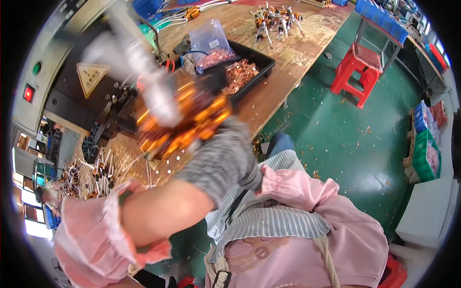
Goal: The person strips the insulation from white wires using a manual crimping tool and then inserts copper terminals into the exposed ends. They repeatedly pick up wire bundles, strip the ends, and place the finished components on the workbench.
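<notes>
A blurred bundle of orange copper wire coils (211, 117) with white leads (161, 96) is in front of the machine. My left hand (211, 161), in a grey striped glove, reaches up to the bundle's near side and seems closed on it, though its fingers are smeared and partly hidden. My right hand (249, 173), also gloved, comes in from the right and overlaps the left. Its fingers do not show, so I cannot tell whether it grips the bundle too. Beyond the coils, a black tray (264, 62) holds small copper pieces (240, 74) and a clear plastic bag (209, 41).
A grey machine (57, 62) with a yellow warning sign (92, 77) and a red lit button (29, 93) stands left. More wired coils lie on the wooden table, at the far side (276, 21) and lower left (101, 173). A red stool (357, 72) stands right.
</notes>
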A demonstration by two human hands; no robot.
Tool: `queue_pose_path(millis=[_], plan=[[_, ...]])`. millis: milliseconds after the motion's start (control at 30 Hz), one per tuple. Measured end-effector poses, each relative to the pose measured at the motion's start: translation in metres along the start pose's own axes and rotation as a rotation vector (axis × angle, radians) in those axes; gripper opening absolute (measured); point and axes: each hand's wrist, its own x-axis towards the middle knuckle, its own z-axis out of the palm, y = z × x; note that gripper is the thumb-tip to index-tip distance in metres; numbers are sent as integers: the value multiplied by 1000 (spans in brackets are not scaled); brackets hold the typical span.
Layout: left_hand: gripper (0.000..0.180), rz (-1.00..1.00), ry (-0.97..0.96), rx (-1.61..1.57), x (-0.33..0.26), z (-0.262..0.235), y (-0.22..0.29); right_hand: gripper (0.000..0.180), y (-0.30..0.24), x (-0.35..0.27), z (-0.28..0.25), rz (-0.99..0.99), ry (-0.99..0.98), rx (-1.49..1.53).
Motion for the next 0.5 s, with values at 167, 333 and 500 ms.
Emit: queue_pose_path(millis=[167, 333, 500], plan=[[26, 1, 52, -25, 5, 7, -10, 26, 26, 34, -87, 114, 387, 81], [28, -412, -112, -264, -75, 109, 24, 25, 89, 113, -198, 79, 563, -228], [30, -1137, -324, -463, -161, 144, 105, 23, 192, 299, -305, -35, 303, -809]])
